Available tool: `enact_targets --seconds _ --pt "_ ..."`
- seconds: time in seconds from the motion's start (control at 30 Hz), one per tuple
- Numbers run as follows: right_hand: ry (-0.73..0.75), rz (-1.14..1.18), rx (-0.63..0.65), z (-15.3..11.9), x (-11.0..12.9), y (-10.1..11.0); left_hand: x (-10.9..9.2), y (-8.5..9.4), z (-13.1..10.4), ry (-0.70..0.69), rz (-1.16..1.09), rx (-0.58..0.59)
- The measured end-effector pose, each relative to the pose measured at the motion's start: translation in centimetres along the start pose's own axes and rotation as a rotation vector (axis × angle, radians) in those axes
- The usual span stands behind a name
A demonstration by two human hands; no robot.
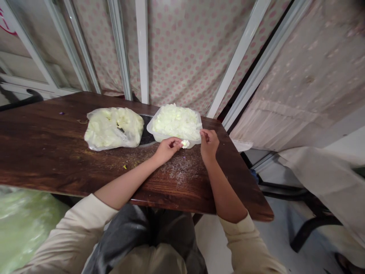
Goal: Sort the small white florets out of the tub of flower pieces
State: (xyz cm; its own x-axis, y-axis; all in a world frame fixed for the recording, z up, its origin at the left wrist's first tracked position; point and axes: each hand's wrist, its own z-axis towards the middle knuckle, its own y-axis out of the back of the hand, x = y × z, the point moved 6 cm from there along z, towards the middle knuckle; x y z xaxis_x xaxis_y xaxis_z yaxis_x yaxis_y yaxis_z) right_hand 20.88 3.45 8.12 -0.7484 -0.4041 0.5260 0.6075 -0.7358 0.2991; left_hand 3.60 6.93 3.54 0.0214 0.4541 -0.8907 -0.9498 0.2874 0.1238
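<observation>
Between the fingertips of my left hand [169,149] is a small white flower [185,144], held just in front of the tub. My right hand [209,144] is at the tub's right front corner with its fingers pinched together; what they hold, if anything, is too small to make out. A translucent plastic tub [159,137] is heaped with pale white-green petals or blossoms [176,121]. To its left lies a clear plastic bag [114,128] with pale yellowish flowers inside.
Both containers stand on a dark wooden table [71,160] with whitish specks scattered near its front. A dark flat object lies between bag and tub. A large green-filled plastic bag [25,228] is at lower left, and a black chair frame [308,228] at right.
</observation>
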Motion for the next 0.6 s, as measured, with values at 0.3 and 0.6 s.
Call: enact_targets --seconds 0.3,0.6 --pt "0.297 -0.044 0.347 -1.6 3.5 -1.9 -0.8 1.5 0.4 -0.076 0.040 -0.087" --pt "0.106 0.291 0.418 -1.4 3.4 -2.9 -1.9 1.2 0.1 -0.122 0.109 -0.024"
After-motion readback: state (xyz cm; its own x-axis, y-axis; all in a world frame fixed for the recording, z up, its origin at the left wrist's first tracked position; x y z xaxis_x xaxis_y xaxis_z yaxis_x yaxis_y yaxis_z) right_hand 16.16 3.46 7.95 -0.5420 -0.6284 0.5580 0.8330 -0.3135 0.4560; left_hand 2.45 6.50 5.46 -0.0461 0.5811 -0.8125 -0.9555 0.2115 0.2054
